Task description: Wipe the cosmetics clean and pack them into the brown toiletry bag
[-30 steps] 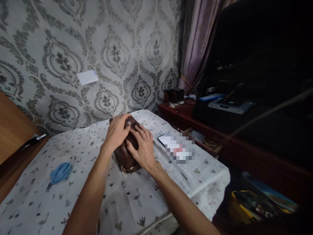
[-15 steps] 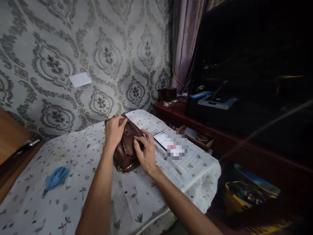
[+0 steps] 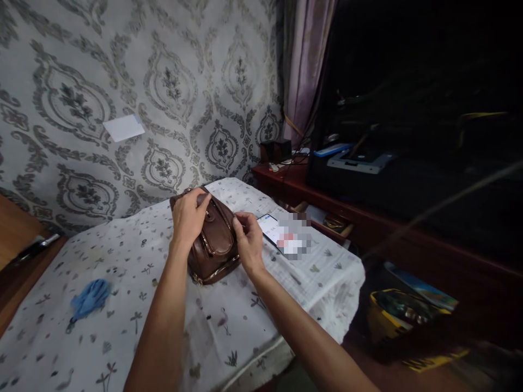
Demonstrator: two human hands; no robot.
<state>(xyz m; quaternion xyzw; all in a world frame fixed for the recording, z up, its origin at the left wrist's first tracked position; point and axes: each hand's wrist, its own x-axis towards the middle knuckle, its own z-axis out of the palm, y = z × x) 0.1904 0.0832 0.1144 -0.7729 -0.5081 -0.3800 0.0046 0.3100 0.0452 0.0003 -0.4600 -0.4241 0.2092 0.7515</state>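
A small brown leather bag (image 3: 216,245) with gold zips stands on a table covered by a white patterned cloth (image 3: 134,305). My left hand (image 3: 187,216) grips the bag's top left end, fingers curled over it. My right hand (image 3: 248,243) is at the bag's right side, fingers pinched together at its edge; what they pinch is too small to make out. A phone (image 3: 270,226) with a lit screen lies just right of the bag.
A blue crumpled cloth (image 3: 89,298) lies at the left of the table. A dark red wooden shelf unit (image 3: 368,218) with boxes and cables runs along the right. A yellow object (image 3: 392,318) sits on the floor below. Patterned wallpaper is behind.
My right hand has slid from lying flat on top of the bag to pinching at its right side. The left hand keeps hold of the top, and the bag's front zips now show.
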